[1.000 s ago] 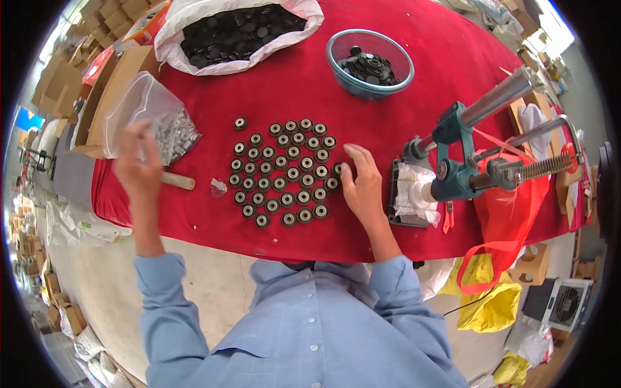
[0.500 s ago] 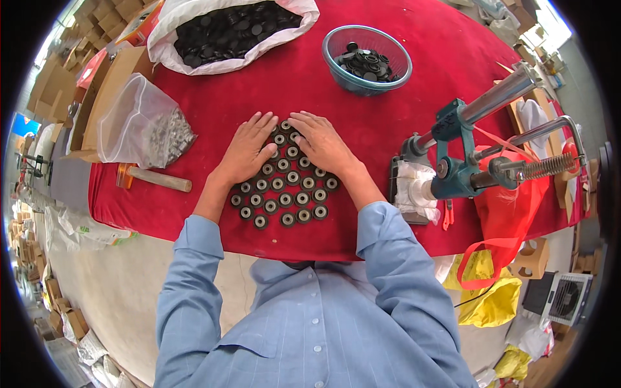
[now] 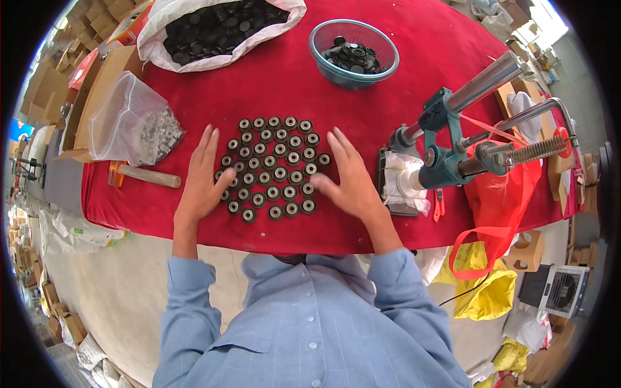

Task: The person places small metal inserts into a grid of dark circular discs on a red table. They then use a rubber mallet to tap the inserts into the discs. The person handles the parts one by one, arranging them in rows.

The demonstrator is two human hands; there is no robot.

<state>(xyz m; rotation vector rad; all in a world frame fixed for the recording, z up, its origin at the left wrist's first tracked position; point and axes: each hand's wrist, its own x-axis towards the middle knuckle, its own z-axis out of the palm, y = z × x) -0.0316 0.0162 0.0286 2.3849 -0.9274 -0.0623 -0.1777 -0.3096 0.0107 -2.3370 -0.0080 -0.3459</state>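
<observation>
Several small black round wheels with metal centres (image 3: 280, 173) lie flat in a loose cluster on the red cloth in front of me. At the cluster's left edge is my left hand (image 3: 204, 178), fingers stretched out and thumb close to the outer wheels. My right hand (image 3: 349, 178) flanks the other edge, fingers extended and its thumb by the wheels there. Neither hand holds anything. Whether the thumbs touch the wheels I cannot tell.
A green hand press (image 3: 446, 142) stands at the right. Farther off are a blue bowl of black discs (image 3: 317, 48) and a white sack of black discs (image 3: 152, 39). To the left lie a clear bag of metal parts (image 3: 158, 136) and a wooden-handled hammer (image 3: 152, 176).
Both hands have moved apart and nearer to me, from the cluster's far end to its two sides. The wheels they covered now show, in a wider group.
</observation>
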